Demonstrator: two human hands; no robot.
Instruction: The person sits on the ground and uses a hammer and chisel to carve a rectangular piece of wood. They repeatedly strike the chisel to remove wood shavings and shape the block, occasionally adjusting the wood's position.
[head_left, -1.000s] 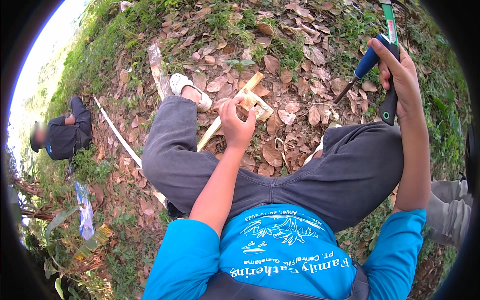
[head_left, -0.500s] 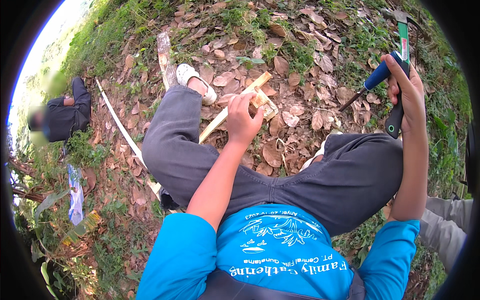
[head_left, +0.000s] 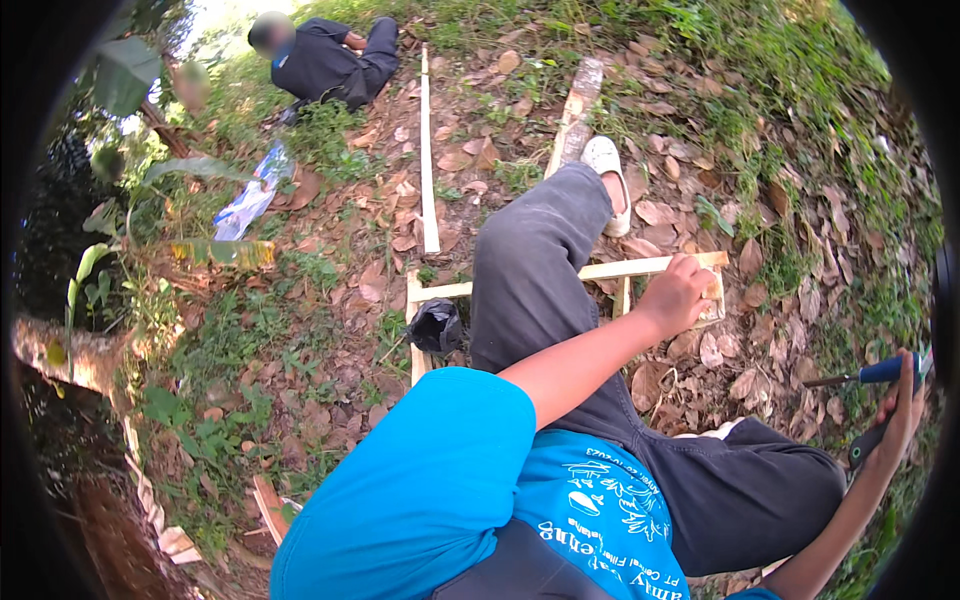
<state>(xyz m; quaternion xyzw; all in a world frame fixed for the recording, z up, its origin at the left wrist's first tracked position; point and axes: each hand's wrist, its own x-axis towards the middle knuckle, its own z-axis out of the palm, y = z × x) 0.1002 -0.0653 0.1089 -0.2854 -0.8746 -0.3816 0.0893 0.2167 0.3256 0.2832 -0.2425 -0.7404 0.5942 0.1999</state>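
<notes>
My left hand (head_left: 677, 297) is closed over the right end of a light wooden frame (head_left: 622, 269), its fingers curled at the corner where a short strip joins a long one. The frame lies low over dry leaves, partly hidden by my bent left leg. At the far right, my right hand (head_left: 893, 418) grips a hammer together with a screwdriver. The screwdriver (head_left: 880, 371) has a blue handle, and its dark shaft points left. Of the hammer, the black grip end (head_left: 866, 444) and a bit of green handle show; its head is out of view.
A black plastic bag (head_left: 435, 326) sits by my left knee. Beyond lie a long pale wooden strip (head_left: 428, 150) and a rough plank (head_left: 577, 115) near my shoe. Another person (head_left: 335, 62) sits at the upper left, near a clear plastic bag (head_left: 252, 195). Leaves and grass cover the ground.
The view has swung left, so everything sits farther right and more of the left side shows. My left hand stays at the frame's corner; my right hand keeps both tools.
</notes>
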